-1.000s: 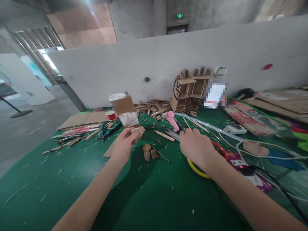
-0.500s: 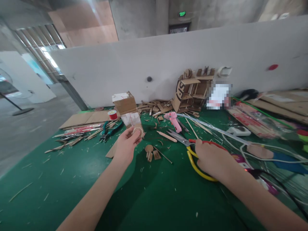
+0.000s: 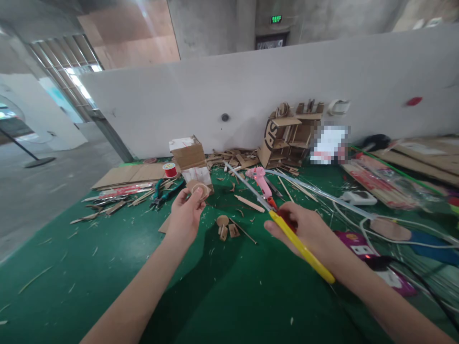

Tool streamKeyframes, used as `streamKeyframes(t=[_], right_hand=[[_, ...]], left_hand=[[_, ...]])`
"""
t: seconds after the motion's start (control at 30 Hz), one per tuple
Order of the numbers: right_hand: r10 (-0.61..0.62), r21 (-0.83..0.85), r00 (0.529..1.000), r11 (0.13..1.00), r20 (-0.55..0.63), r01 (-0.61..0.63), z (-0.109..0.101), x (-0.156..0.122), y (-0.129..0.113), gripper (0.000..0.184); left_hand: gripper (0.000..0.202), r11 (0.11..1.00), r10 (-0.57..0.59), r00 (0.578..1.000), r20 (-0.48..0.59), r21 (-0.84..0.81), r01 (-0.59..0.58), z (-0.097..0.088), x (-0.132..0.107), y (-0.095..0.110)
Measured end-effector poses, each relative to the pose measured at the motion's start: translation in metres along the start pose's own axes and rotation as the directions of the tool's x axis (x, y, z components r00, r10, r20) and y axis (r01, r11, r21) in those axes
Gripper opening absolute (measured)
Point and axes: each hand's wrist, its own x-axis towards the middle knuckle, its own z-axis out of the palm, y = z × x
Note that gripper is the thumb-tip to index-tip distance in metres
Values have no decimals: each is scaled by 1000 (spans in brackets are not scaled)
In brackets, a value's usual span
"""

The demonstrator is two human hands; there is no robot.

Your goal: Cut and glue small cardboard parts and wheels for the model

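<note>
Between thumb and fingers, my left hand (image 3: pixel 186 212) pinches a small piece of cardboard (image 3: pixel 200 192) with a round outline on it. My right hand (image 3: pixel 301 229) grips a pair of scissors (image 3: pixel 256 193) with yellow and red handles; the blades point up and to the left, above the table. A folded cardboard box shape (image 3: pixel 188 155) with white patches stands just behind my left hand. Small cut cardboard pieces (image 3: pixel 223 221) and a thin stick (image 3: pixel 244 231) lie on the green table between my hands. Beyond the scissors rests a pink glue gun (image 3: pixel 261 180).
Pliers (image 3: pixel 163 193), a red thread spool (image 3: pixel 169 169) and flat cardboard (image 3: pixel 124 176) lie at the left. A cardboard shelf model (image 3: pixel 283 136) stands by the white partition (image 3: pixel 201 95). On the right are a purple power strip (image 3: pixel 358 248), cables and packaged sticks (image 3: pixel 373 179).
My right hand has lifted the scissors and turned them, so the blades now look closed and point further upward. The cardboard piece in my left hand has shifted slightly left and up.
</note>
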Motion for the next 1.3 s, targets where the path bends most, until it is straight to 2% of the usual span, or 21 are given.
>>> streamKeyframes(t=[0.1, 0.2, 0.33, 0.47, 0.63, 0.77, 0.93, 1.1, 1.3], right_hand=[[-39, 358, 980, 933, 194, -34, 8, 13, -4, 56], [-117, 488, 964, 873, 238, -15, 16, 26, -6, 61], [-186, 437, 954, 897, 236, 67, 27, 38, 1, 55], [-254, 406, 944, 901, 212, 152, 36, 40, 12, 50], [-293, 489, 934, 857, 205, 162, 42, 37, 20, 45], [-282, 503, 946, 848, 158, 169, 45, 36, 21, 44], [-295, 501, 944, 846, 149, 185, 39, 33, 14, 43], [-280, 425, 952, 882, 123, 204, 31, 27, 2, 41], [-295, 342, 953, 904, 65, 256, 39, 27, 3, 34]], left_hand=[[37, 1000, 25, 998, 55, 7, -25, 9, -4, 3], [36, 997, 71, 994, 85, 30, -74, 20, -9, 9], [32, 996, 62, 995, 76, 59, -67, 34, -12, 20], [26, 992, 76, 985, 153, 86, -90, 48, -13, 24], [21, 976, 140, 963, 230, 134, -174, 64, -10, 16], [25, 971, 153, 961, 229, 145, -190, 74, -6, 9], [29, 981, 111, 968, 227, 132, -143, 74, -4, 6], [26, 967, 154, 945, 287, 155, -205, 69, -3, 4], [24, 964, 156, 936, 314, 158, -213, 67, -4, 2]])
